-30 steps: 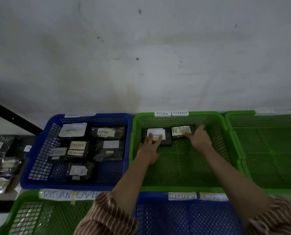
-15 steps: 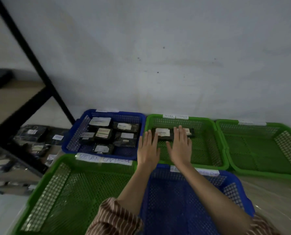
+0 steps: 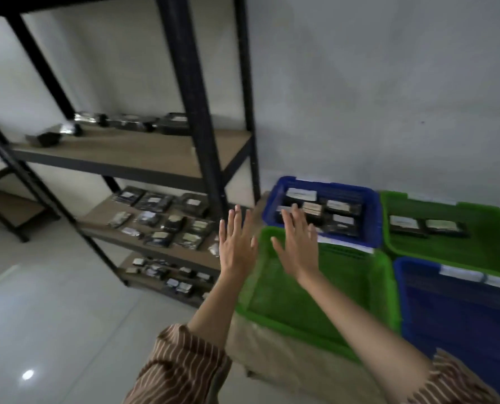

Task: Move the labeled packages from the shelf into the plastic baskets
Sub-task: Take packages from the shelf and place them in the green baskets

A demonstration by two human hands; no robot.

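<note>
Head view: both hands, left and right, were empty, fingers spread. Labeled packages lay on the middle shelf. I'd reach left, pinch one package by its edges.

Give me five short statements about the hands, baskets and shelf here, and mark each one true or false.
1. Both hands, the left hand and the right hand, are open and hold nothing. True.
2. The far blue basket is empty. False: several labeled packages lie in it.
3. The far green basket holds two packages. True.
4. The near green basket is full of packages. False: none show in it.
5. Packages lie on the shelf. True.
</note>
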